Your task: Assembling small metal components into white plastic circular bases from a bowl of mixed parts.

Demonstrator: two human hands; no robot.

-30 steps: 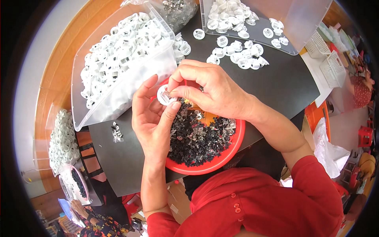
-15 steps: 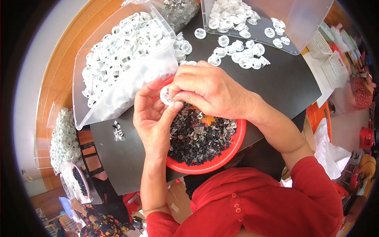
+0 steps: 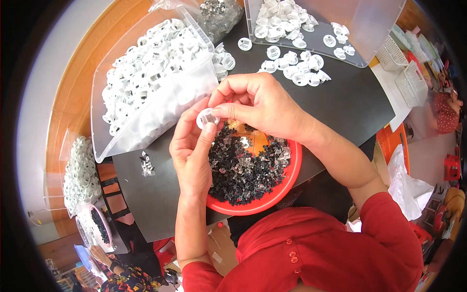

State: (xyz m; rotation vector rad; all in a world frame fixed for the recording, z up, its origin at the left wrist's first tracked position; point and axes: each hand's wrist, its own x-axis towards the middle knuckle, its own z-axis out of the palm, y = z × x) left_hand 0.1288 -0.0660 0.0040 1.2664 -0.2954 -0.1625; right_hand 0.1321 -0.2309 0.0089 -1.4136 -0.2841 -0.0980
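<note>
Between my two hands is a round white plastic part [image 3: 206,118], raised over the upper left rim of a red basin [image 3: 253,209]. My left hand [image 3: 190,151] pinches it with thumb and fingers. At its right edge, my right hand [image 3: 260,104] has thumb and forefinger pressed on the part; whether a smaller piece is between them is too small to tell. Inside the basin lie many small black and clear pieces [image 3: 245,175], with an orange patch of the bottom showing.
A clear bin [image 3: 99,146] heaped with white parts [image 3: 151,73] leans at the left. Another clear bin [image 3: 362,59] stands at the back, loose white parts [image 3: 304,70] before it. Small pieces [image 3: 147,164] lie on the dark table [image 3: 146,204]. A co-worker's patterned sleeve [image 3: 129,280] shows lower left.
My right hand has shifted slightly and its fingers have opened out a little from the white part. My left fingers have closed in around it, and its face shows more.
</note>
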